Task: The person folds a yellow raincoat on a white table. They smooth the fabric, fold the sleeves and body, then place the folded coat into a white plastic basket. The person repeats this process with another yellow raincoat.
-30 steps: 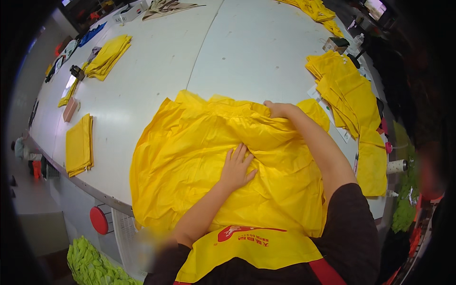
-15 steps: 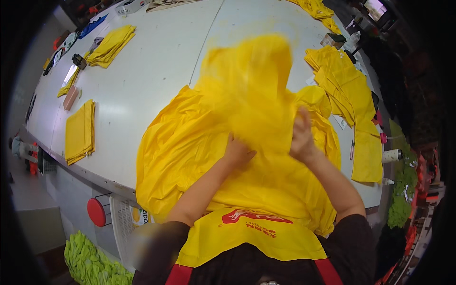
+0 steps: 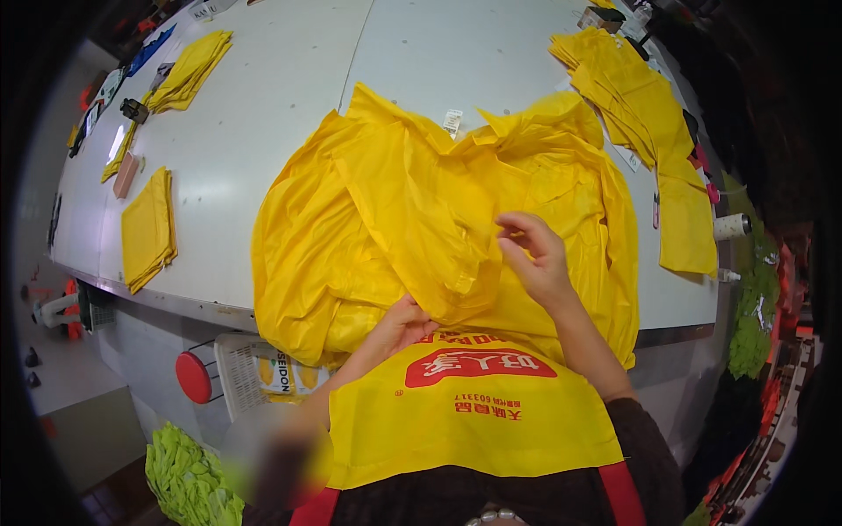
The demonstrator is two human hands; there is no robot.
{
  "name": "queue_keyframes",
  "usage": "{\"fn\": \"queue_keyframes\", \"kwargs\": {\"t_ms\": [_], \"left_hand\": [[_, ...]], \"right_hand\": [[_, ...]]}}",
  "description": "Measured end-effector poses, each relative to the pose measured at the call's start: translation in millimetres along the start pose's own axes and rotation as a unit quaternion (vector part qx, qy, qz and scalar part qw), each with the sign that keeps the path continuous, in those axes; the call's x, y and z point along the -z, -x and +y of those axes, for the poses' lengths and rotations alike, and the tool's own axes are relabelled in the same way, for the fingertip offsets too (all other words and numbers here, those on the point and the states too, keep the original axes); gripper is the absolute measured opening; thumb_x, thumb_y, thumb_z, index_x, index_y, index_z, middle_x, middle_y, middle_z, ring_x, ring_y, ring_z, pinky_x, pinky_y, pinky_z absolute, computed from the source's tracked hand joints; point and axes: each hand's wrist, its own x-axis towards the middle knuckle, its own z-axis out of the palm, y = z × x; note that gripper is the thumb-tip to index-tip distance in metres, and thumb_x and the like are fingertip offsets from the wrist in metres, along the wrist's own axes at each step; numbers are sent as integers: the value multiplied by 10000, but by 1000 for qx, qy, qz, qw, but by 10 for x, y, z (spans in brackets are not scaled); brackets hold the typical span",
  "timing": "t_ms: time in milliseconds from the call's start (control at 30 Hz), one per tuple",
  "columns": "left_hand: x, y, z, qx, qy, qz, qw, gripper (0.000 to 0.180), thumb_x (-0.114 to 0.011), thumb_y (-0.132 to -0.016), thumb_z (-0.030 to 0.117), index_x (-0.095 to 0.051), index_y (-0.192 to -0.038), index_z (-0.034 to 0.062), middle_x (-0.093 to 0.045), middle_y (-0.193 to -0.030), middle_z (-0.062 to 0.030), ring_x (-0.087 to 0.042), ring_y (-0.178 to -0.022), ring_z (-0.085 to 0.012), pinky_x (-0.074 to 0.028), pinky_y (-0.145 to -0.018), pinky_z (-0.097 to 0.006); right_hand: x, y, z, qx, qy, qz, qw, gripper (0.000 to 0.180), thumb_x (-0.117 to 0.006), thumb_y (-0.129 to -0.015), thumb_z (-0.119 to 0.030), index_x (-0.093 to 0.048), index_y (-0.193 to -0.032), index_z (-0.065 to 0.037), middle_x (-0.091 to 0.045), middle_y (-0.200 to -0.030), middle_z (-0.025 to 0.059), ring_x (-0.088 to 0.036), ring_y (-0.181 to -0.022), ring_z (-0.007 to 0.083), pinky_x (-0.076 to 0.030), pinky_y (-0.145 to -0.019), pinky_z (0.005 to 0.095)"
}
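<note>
A large yellow garment [image 3: 377,193] of thin, shiny fabric lies crumpled on the table right in front of me, its exact kind unclear. At its far edge a small white label [image 3: 452,123] sticks up. My left hand [image 3: 403,328] is closed at the garment's near edge, fingertips and thumb pinching the cloth beside my apron. Over the middle right of the garment hovers my right hand [image 3: 538,263], fingers curved and thumb apart, with nothing in it. The yellow apron [image 3: 491,430] with a red printed patch and red straps covers my front.
Folded yellow pieces [image 3: 149,230] lie on the white table [image 3: 263,114] at left, another yellow stack [image 3: 189,74] behind them. Overlapping yellow pieces [image 3: 649,114] run along the right side near a white bottle [image 3: 731,227]. A red stool [image 3: 193,377] and a white basket [image 3: 235,373] stand below left.
The raised, blurred part of the yellow garment has come down and lies spread out. My left hand has moved nearer to me, and my right hand is off the cloth.
</note>
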Motion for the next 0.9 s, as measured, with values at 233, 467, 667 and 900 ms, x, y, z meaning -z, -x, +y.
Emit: {"fn": "queue_keyframes", "kwargs": {"t_ms": [233, 467, 667, 900], "left_hand": [[-111, 85, 24, -31, -66, 100, 992, 316, -537, -850, 70, -471, -1154, 16, -608, -1018, -114, -638, -822, -198, -561, -718, -308], [-808, 536, 53, -216, -349, -68, 909, 137, -618, -820, 98, -629, -882, -23, -661, -821, -93, -637, -681, -138, -516, -521, -244], [-474, 588, 428, -217, -293, 131, 922, 217, -562, -875, 174, -634, -858, -30, -654, -721, -89, -632, -614, -156, -510, -545, -229], [99, 506, 873, -476, -532, 223, 663, 276, -598, -830, 64, -530, -1092, 9, -541, -1142, -123, -587, -903, -164, -500, -659, -243]], "right_hand": [[-692, -145, 258, 79, 302, -394, 865, 258, -601, -777, -197, -613, -1002, -72, -614, -959, 83, -585, -885, 268, -487, -719, 390], [-1033, -34, 670, -96, 514, -583, 622, 344, -569, -802, -366, -612, -1084, -173, -625, -985, 52, -550, -1009, 248, -363, -852, 530], [-857, -282, 370, -132, 448, -563, 682, 345, -485, -853, -302, -586, -1139, -136, -602, -1125, 87, -534, -1078, 277, -364, -902, 496], [478, -10, 195, 56, 283, -281, 915, 377, -584, -735, -105, -539, -1104, -39, -543, -1126, 161, -488, -1076, 329, -400, -921, 399]]}}
